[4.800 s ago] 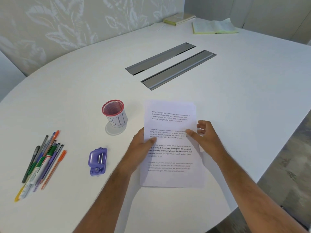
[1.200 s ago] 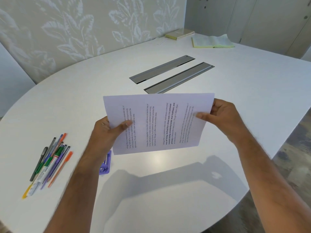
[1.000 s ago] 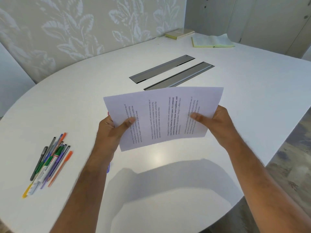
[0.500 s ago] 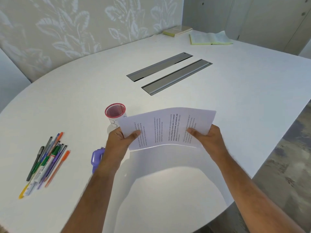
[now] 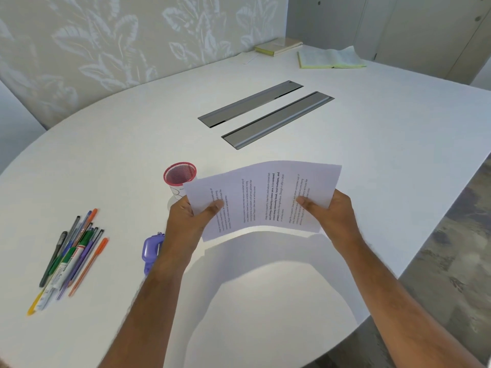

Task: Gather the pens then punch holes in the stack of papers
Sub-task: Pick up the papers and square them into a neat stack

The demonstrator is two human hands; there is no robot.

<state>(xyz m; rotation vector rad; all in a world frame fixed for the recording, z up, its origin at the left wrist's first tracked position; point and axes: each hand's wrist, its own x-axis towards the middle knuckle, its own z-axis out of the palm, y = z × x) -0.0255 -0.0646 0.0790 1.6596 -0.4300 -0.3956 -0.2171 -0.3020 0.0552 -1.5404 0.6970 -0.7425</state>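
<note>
Looking down at the white table (image 5: pixel 372 155), I see the stack of papers (image 5: pixel 263 197) held above its near edge, my left hand (image 5: pixel 186 224) and right hand (image 5: pixel 334 216) each pinching one end, thumbs on top. Left of the stack lie the pens (image 5: pixel 71 256); the purple hole punch (image 5: pixel 151 251) sits just beside my left wrist.

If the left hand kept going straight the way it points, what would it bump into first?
Probably the red mesh cup, which stands just beyond the left hand holding the papers. Depth is unclear, so it might pass beside it.
</note>
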